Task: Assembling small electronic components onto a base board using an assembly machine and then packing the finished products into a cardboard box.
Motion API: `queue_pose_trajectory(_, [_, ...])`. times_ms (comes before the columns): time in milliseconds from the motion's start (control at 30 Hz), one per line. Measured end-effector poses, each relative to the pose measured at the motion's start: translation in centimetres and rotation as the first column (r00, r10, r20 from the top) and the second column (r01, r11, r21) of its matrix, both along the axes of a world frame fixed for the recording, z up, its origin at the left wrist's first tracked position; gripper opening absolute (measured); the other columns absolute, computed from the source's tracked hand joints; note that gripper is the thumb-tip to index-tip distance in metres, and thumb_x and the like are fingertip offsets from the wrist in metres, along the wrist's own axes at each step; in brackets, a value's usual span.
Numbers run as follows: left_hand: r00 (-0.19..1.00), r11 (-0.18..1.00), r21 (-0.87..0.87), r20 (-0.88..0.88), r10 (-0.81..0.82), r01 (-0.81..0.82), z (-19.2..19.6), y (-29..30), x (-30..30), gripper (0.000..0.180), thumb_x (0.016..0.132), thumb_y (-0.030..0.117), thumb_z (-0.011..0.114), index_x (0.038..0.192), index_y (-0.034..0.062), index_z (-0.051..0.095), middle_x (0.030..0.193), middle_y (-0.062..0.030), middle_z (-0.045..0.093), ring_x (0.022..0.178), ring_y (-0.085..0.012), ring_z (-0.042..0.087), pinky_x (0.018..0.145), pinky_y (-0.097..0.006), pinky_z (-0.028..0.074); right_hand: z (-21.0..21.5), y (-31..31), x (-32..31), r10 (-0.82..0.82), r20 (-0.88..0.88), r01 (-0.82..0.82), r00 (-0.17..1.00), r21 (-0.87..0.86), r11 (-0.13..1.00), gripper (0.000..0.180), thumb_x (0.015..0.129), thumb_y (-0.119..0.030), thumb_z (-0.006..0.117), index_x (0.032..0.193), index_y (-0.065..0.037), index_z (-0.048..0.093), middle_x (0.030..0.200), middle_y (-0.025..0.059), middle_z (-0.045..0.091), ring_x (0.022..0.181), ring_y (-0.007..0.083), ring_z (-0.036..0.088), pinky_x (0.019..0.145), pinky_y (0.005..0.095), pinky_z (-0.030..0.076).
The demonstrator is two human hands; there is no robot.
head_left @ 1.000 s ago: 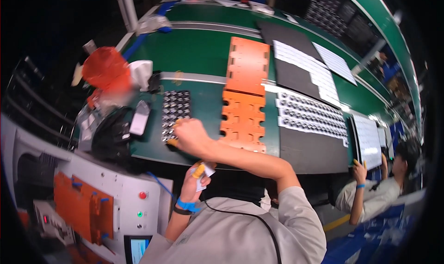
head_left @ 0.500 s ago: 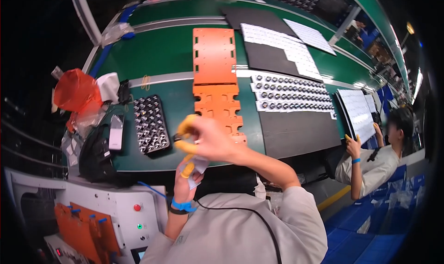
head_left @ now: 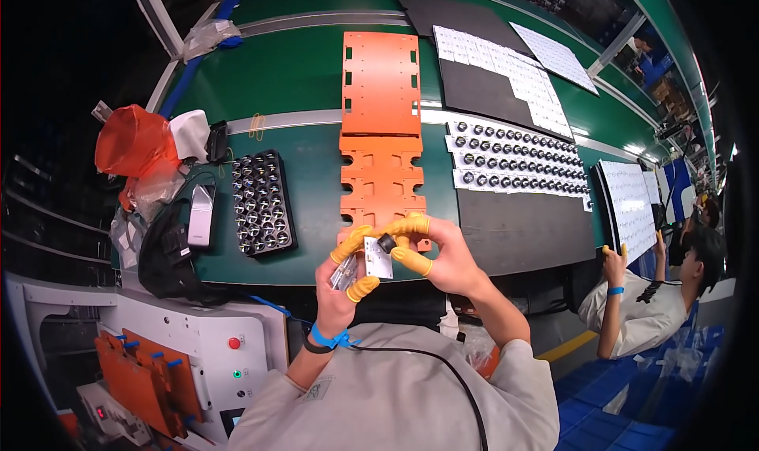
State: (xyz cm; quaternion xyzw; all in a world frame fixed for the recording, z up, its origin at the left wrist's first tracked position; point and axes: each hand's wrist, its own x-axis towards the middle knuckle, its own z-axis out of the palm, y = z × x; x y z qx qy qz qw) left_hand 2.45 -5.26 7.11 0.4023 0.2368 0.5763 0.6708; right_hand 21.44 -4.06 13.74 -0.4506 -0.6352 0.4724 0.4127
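- Left hand [head_left: 332, 294], bent inward: grip closed on white rectangular plate [head_left: 376, 264] before orange notched panel [head_left: 380, 184].
- Right hand [head_left: 444, 256]: grip pinching small black cylinder [head_left: 387, 243] at plate's corner.
- Green surface [head_left: 318, 214] under panel; white machine [head_left: 194, 324] left, nearer.

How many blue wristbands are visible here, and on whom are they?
2: one blue wristband on the person's own left wrist, a second band on a wrist of the co-worker at right. Others may be hidden; the co-worker's farther wrist is unclear.

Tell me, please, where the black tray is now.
In the head view, the black tray is left of centre on the green table, between the pale box and orange panels.
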Motion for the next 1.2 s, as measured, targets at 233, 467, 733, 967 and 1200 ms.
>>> queue_pose_trajectory(233, [0.858,0.96,0.244,-0.455,0.239,-0.138,0.1,0.0,0.7,0.065,0.076,0.021,0.086,0.132,0.002,0.06,0.097,0.0023,0.066,0.058,-0.0045,0.032,0.053,-0.021,0.028,-1.4,-0.1,0.8,-0.072,0.126,0.048,0.989,0.189,0.981,0.031,0.081,0.001,0.072,0.111,-0.004,0.069,0.075,-0.0006,0.055,0.067,0.0096,0.049,0.061,0.0255,0.043])
queue_pose_trajectory(467, [0.838,0.953,0.261,-0.478,0.265,-0.152,-0.6,-0.1,1.3,0.064,0.078,0.02,0.084,0.133,0.0014,0.059,0.093,0.0035,0.063,0.059,-0.0033,0.032,0.054,-0.02,0.027,-1.6,0.0,1.6,-0.129,0.328,-0.016,0.936,0.406,0.914,0.034,0.079,-0.007,0.076,0.112,-0.009,0.068,0.078,0.0069,0.061,0.066,0.0217,0.061,0.058,0.0337,0.048])
queue_pose_trajectory(733, [0.982,0.997,0.049,-0.182,-0.044,0.054,-0.8,0.4,1.6,0.058,0.085,0.017,0.078,0.135,-0.0026,0.055,0.088,0.0039,0.056,0.067,-0.0009,0.038,0.056,-0.018,0.03,-2.4,-0.5,2.5,-0.009,0.025,0.003,1.0,0.217,0.976,0.043,0.073,-0.014,0.085,0.113,-0.008,0.07,0.101,0.0069,0.06,0.09,0.02,0.058,0.072,0.0322,0.049])
queue_pose_trajectory(967, [0.781,0.713,-0.4,0.528,-0.334,0.576,-1.6,0.8,1.3,0.056,0.098,0.042,0.056,0.134,0.0004,0.05,0.113,-0.0056,0.06,0.063,-0.0065,0.041,0.055,-0.021,0.034,-2.8,-0.2,2.5,-0.118,0.183,0.005,0.976,0.523,0.852,0.04,0.071,-0.015,0.083,0.11,-0.008,0.073,0.108,0.0092,0.062,0.097,0.0248,0.057,0.079,0.0343,0.049])
queue_pose_trajectory(1200, [0.665,0.633,-0.316,0.602,-0.442,0.707,-2.1,1.1,3.5,0.05,0.103,0.038,0.047,0.138,0.0021,0.049,0.131,-0.0117,0.057,0.061,-0.0055,0.037,0.053,-0.02,0.033,-4.6,3.0,3.5,-0.468,0.035,0.364,0.883,0.58,0.729,0.014,0.077,-0.008,0.076,0.087,-0.003,0.069,0.083,0.0083,0.062,0.073,0.0213,0.056,0.065,0.0326,0.046])
